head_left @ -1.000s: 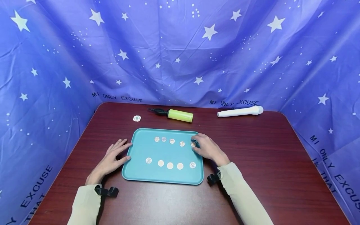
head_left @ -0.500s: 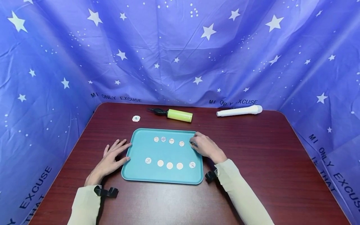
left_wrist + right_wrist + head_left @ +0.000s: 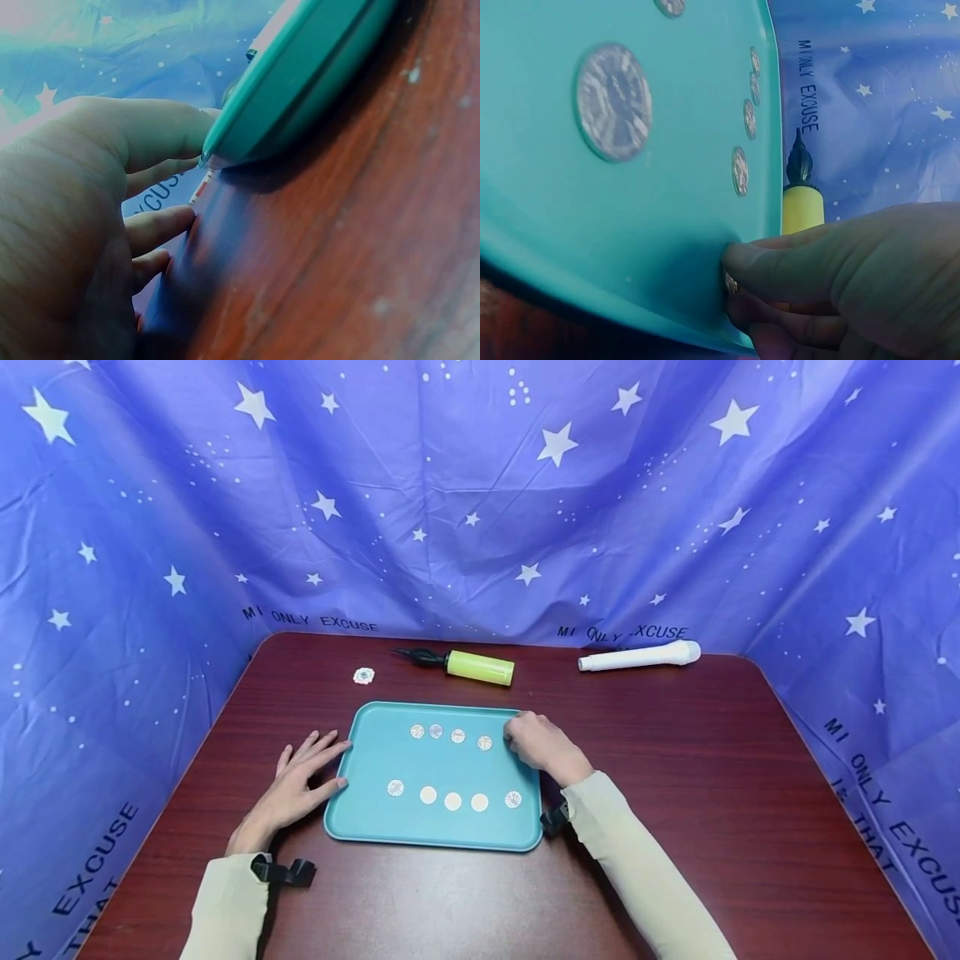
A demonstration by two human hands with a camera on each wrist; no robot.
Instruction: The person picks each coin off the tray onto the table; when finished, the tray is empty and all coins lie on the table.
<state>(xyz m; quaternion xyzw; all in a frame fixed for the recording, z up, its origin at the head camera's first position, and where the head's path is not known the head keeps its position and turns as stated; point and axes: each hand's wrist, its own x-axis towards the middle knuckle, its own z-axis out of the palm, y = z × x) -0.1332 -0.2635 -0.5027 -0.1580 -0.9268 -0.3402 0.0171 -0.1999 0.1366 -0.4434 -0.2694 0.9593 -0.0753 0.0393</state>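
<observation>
A teal tray [image 3: 442,827] lies on the table with silvery coins on it in two rows. The far row has several, among them the coin [image 3: 485,743] nearest my right hand [image 3: 546,745]. The near row holds several more, such as the patterned coin [image 3: 615,103]. At the tray's far right corner my right hand pinches a coin [image 3: 730,283] between thumb and fingers, mostly hidden by them. My left hand [image 3: 296,787] lies at the tray's left rim, its fingers spread, thumb and index fingertip touching the edge.
Behind the tray lie a yellow-green hand pump [image 3: 480,668] with a black nozzle, a small white scalloped piece [image 3: 363,676] and a white microphone-shaped object [image 3: 640,656]. A blue star-printed curtain [image 3: 480,527] hangs round the dark red table [image 3: 675,777].
My right hand has closed its fingers round the coin at the far right, which the head view no longer shows, and has turned slightly. The left hand stays put.
</observation>
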